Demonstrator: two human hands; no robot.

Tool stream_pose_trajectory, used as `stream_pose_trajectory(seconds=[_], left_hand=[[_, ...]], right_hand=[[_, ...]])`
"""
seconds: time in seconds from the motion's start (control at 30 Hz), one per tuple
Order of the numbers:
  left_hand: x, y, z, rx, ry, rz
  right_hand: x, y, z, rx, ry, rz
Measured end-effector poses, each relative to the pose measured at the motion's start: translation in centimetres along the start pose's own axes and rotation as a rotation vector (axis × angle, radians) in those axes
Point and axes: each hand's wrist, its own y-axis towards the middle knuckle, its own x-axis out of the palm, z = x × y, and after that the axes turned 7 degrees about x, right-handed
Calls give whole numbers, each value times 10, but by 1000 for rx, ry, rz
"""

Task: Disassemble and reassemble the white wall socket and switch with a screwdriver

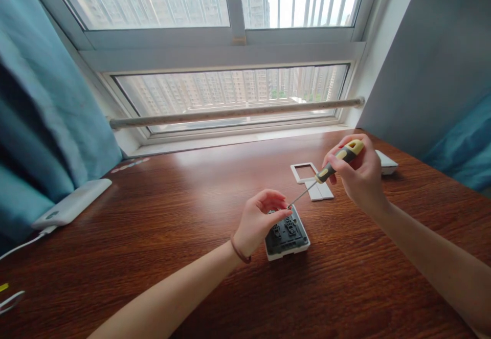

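Note:
My right hand (358, 173) is closed around the yellow and grey handle of a screwdriver (337, 161), whose thin metal shaft slants down to the left. The screwdriver's tip meets the far edge of a wall switch (287, 236), a square white unit with a dark grey inner face turned up, lying on the table. My left hand (264, 213) reaches over the switch's far left part, thumb and fingertips pinched together at the screwdriver's tip. Whatever is between those fingers is too small to make out. A brown band circles the left wrist.
Beyond the switch lie a white square frame (297, 174) and white switch plates (320, 190). Another white box-shaped piece (387, 162) sits behind my right hand. At left are a white power bank (72, 203) with a cable and a blue curtain (57, 98). A window borders the table (172, 216).

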Motion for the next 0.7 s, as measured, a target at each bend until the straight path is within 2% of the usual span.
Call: stream_pose_trajectory(seconds=[0.3, 0.47, 0.6, 0.7], left_hand=[[-1, 0, 1, 19, 48, 8], [-4, 1, 4, 107, 227, -33], [-5, 2, 0, 160, 262, -48], [-5, 2, -1, 225, 414, -57]], right_hand=[[-2, -2, -6, -17, 8, -98], [-2, -3, -9, -29, 15, -114], [-2, -7, -13, -73, -37, -126], [-2, -13, -16, -114, -109, -169]])
